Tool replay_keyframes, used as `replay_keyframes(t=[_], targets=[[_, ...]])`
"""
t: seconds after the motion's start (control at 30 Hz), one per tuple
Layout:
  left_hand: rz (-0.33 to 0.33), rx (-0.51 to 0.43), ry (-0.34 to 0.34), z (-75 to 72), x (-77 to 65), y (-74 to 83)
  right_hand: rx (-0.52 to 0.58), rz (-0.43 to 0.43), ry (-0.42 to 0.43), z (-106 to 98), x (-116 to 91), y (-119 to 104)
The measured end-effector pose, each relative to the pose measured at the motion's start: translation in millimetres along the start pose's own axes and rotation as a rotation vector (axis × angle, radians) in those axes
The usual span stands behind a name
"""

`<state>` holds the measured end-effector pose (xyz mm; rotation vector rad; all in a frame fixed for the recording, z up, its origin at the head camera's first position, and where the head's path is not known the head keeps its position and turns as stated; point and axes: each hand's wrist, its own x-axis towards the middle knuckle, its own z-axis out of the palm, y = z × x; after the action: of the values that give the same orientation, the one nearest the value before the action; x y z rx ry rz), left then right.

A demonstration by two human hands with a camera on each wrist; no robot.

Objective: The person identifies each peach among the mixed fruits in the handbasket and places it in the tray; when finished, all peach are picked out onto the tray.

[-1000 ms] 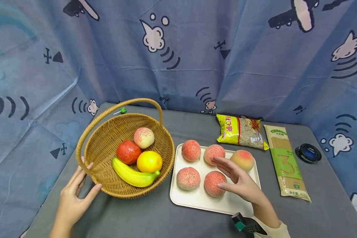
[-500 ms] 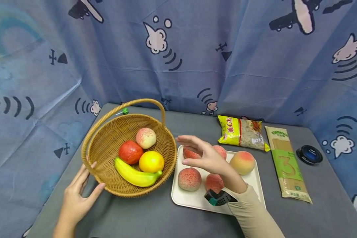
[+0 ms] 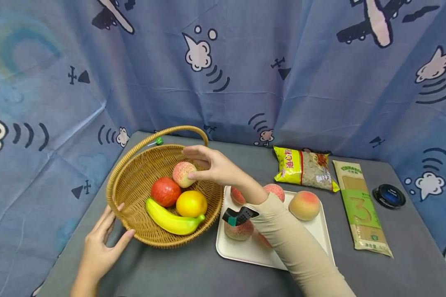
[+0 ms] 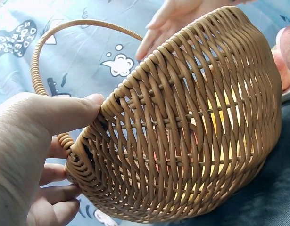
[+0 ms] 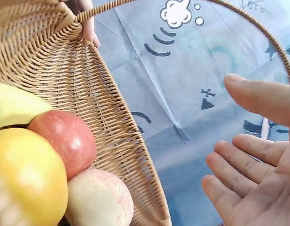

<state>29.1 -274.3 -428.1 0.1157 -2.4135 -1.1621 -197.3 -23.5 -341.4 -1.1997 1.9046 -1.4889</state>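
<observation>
A wicker basket (image 3: 134, 173) with an arched handle holds a banana (image 3: 172, 218), an orange-yellow round fruit (image 3: 191, 203), a red apple (image 3: 165, 192) and a pale speckled peach (image 3: 181, 177). My left hand (image 3: 102, 243) holds the basket at its left rim, by the foot of the handle; the left wrist view shows the thumb (image 4: 74, 112) against the rim. Over the basket's right side hovers my right hand (image 3: 215, 167), fingers extended and thumb apart, its thumb tip overlapping the peach in the head view. In the right wrist view nothing lies in that palm (image 5: 262, 197).
Several peaches, including a yellow-red one (image 3: 304, 205), sit on a white tray (image 3: 252, 255), partly hidden under my right forearm. Behind it lie a yellow bag of pasta (image 3: 304, 168), a long green-labelled noodle packet (image 3: 362, 208) and a round black tin (image 3: 389, 196). A green lollipop (image 3: 159, 141) lies behind the basket.
My right hand has moved left from above the tray to over the basket, with nothing in it. The left hand stays at the basket rim. The head view has shifted slightly.
</observation>
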Motion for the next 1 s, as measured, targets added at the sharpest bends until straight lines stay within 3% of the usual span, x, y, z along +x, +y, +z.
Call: replay_keyframes(t=[0.23, 0.37, 0.67, 1.0], targets=[[0.001, 0.006, 0.000, -0.8, 1.8, 0.5, 0.086, 0.038, -0.029, 8, 42, 8], [0.008, 0.017, 0.001, 0.2, 3.3, 0.1, 0.071, 0.099, -0.045, 11, 57, 17], [0.017, 0.028, -0.017, 2.1, 2.2, -1.6, -0.114, 0.259, -0.107, 15, 65, 43], [0.046, 0.044, 0.010, -2.0, 2.4, 0.3, -0.164, 0.319, -0.142, 19, 68, 56]])
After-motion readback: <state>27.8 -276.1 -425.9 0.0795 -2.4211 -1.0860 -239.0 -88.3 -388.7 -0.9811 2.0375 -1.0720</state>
